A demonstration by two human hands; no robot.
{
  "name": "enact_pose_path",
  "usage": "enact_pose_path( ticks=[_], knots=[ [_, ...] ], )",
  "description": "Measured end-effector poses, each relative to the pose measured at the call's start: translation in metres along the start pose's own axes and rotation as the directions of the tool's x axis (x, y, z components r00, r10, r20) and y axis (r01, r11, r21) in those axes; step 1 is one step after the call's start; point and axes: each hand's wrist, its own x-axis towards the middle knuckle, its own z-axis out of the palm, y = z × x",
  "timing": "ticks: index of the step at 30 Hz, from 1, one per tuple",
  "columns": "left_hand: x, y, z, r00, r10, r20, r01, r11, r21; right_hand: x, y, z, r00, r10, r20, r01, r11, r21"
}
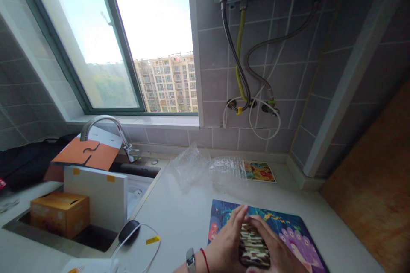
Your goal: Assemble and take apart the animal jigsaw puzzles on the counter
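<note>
- Standing in the sink (pixel 144 191), an orange carton (pixel 59 217) and a white box (pixel 96 198) lean together. The basin seems to serve as storage that keeps them off the counter (pixel 179 213).
- An orange jigsaw-cut card (pixel 86 155) rests on top of the white box, under the faucet (pixel 102 126) spout.
- A black mouse (pixel 129 230) lies at the sink's edge. Its white cable (pixel 141 243) loops loosely over the counter, and a yellow tape tab (pixel 153 240) lies beside it.
- Crumpled clear plastic wrap (pixel 205 168) is pushed back toward the wall, likely out of the way, just beside a small picture card (pixel 259 171).
- The left hand (pixel 229 239), with a watch and a red cord at the wrist, presses its flat palm and fingers against the left side of a patterned stack (pixel 254 249).
- The patterned stack sits between both hands, over the near part of a colourful puzzle board (pixel 288 230) that lies flat on the counter.
- The right hand (pixel 278 254) curls round the stack's right side. Both hands are closed on it, probably to square it up.
- Hoses (pixel 238 51) hang on the tiled wall above.
</note>
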Motion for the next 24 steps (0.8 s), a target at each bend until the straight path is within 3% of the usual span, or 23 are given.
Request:
enact_pose_path(
  ticks=[7,13,24],
  knots=[
    [-0.002,-0.003,-0.008,0.997,-0.054,0.061,0.048,0.994,0.099,0.007,-0.014,-0.009,0.991,0.105,0.087,-0.112,0.991,0.08],
    [0.0,0.004,-0.011,0.994,-0.079,0.07,0.069,0.988,0.135,0.009,-0.029,-0.01,0.992,0.095,0.087,-0.104,0.988,0.111],
    [-0.001,0.008,-0.016,0.993,-0.115,0.038,0.114,0.993,0.027,0.008,-0.015,-0.021,0.99,0.143,-0.015,-0.141,0.987,0.077]
  ],
)
